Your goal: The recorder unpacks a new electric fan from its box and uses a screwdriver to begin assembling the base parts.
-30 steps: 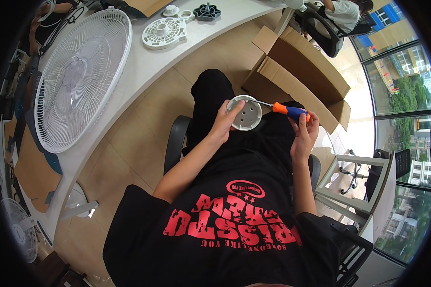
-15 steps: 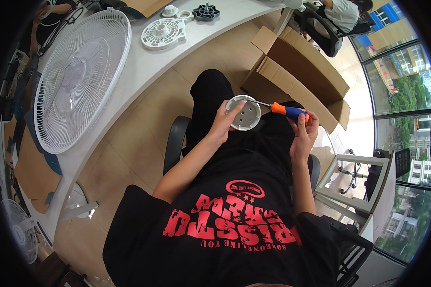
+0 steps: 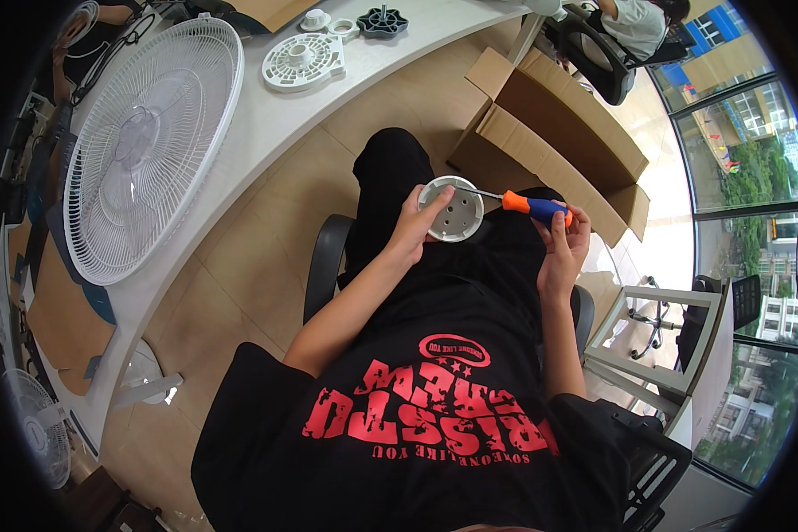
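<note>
Left hand point(image 3: 414, 229) grips round grey cup-shaped part point(image 3: 451, 209) by near rim, open side up, holes visible in its floor. Right hand point(image 3: 566, 250) wraps orange-and-blue handle of screwdriver point(image 3: 535, 208), shaft running left, tip at part's far rim. Both held over lap, above black trousers. Open cardboard box point(image 3: 550, 142) on floor just beyond screwdriver. Well left of grip: curved white table point(image 3: 239, 151) carrying large white fan grille point(image 3: 146, 146), smaller round white slotted plate point(image 3: 303, 60), black knob-like piece point(image 3: 383, 19). Grey chair frame point(image 3: 661, 350) right of right forearm.
</note>
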### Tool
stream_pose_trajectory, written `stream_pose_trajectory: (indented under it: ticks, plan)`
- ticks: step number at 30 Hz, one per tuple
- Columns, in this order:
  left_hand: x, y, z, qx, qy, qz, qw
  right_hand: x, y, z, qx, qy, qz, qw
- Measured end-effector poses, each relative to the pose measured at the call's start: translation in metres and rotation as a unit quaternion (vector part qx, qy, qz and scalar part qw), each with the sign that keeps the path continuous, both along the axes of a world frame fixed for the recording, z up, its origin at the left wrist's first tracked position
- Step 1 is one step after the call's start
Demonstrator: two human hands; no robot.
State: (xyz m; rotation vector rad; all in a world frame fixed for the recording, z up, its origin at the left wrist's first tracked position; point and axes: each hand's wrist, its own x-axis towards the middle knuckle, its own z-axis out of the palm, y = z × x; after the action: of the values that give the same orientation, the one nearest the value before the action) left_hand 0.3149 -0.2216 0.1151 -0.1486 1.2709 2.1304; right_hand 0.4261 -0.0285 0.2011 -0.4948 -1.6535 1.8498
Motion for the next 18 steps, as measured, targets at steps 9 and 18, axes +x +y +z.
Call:
stream_pose_trajectory:
  ticks: [9,18]
  plan:
    - [-0.0007,-0.0010,0.0004,-0.005,0.008,-0.008,1.000,0.0007,0.0005,-0.0008,0.005,0.001,0.000,1.000]
    - [-0.0015,-0.0016,0.0031,-0.003,0.008,0.003,1.000,-0.0013,-0.0044,0.0063,0.027,0.016,-0.011,0.999]
